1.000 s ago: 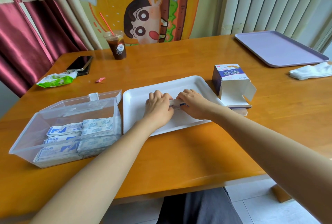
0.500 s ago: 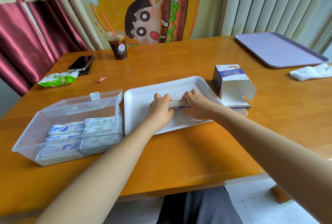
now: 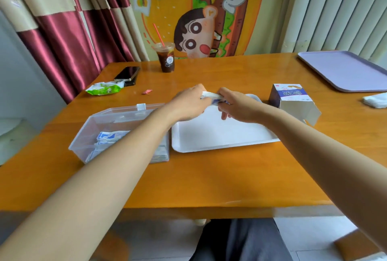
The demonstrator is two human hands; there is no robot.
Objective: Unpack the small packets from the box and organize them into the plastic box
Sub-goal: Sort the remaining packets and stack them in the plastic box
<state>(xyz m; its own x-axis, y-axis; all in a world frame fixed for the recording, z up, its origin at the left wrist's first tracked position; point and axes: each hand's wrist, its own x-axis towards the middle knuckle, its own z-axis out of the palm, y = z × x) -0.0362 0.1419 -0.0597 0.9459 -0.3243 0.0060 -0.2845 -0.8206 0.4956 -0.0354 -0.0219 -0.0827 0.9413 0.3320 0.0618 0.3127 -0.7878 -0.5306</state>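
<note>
- Both hands are on the same small stack of white-and-blue paper packets. The left hand is curled round one end and the right hand pinches the other, with a couple of its fingers hanging loose underneath.
- The stack sits right between the hands, over the far end of the white rectangular tray. It's a bit blurry, but it looks held up rather than resting on it.
- The clear plastic box is down-left of the left hand, partly under that forearm, with flat packets lying in it.
- The open blue-and-white cardboard box is just off to the right of the right hand.
- Tip for this bit, imo: square the edges up while both hands have the stack. Keep the squeeze even so the middle ones don't slither out. Then swing it left and lay it flat beside what's in the box.
</note>
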